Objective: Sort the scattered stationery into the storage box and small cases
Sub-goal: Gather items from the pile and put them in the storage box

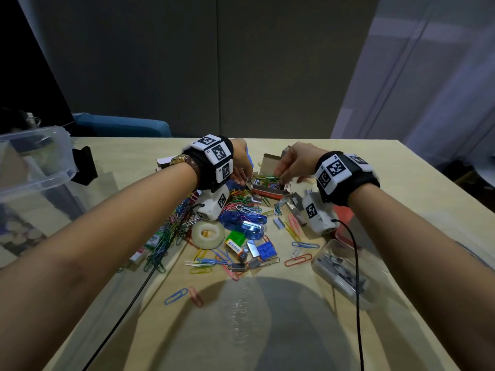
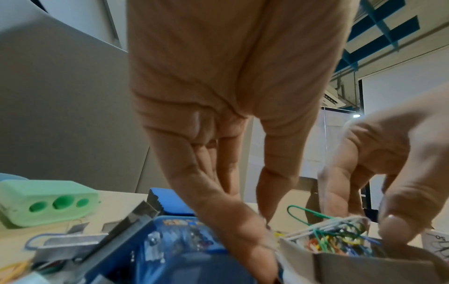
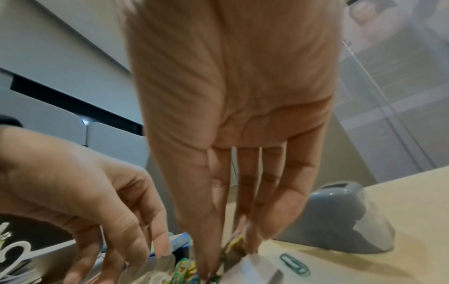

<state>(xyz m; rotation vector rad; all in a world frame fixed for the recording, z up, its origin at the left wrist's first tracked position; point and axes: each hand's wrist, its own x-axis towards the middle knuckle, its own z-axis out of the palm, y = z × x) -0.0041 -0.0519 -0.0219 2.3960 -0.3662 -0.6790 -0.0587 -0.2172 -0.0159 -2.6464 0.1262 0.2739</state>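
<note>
1. a pale wooden table (image 1: 267,330) fills the lower half of the head view; its top is glossy, and a dark rounded shadow falls on the near part.
2. grey wall panels are seen behind the table, a blue seat (image 1: 120,125) lies just past the far edge, and frosted glass stands to the right.
3. a small cardboard box (image 1: 267,187) stuffed with coloured paper clips (image 1: 265,180) sits on the far middle of the table.
4. the left hand (image 1: 241,162) is held at the box's left end with fingers bent downward; whether the box is gripped or only touched cannot be told.
5. the right hand (image 1: 294,163) is lowered over the box, its fingertips (image 3: 209,269) pinched on a bunch of clips at the box's mouth.
6. more clips are scattered nearer the person, around a blue stapler (image 1: 243,223), a tape roll (image 1: 209,235) and loose staple strips.
7. a clear storage box (image 1: 34,162) stands at the table's left edge, well apart from the pile.
8. a small clear case (image 1: 342,269) holding metal pieces lies at the near right.
9. a green sharpener-like block (image 2: 48,201) rests on the table in the left wrist view.
</note>
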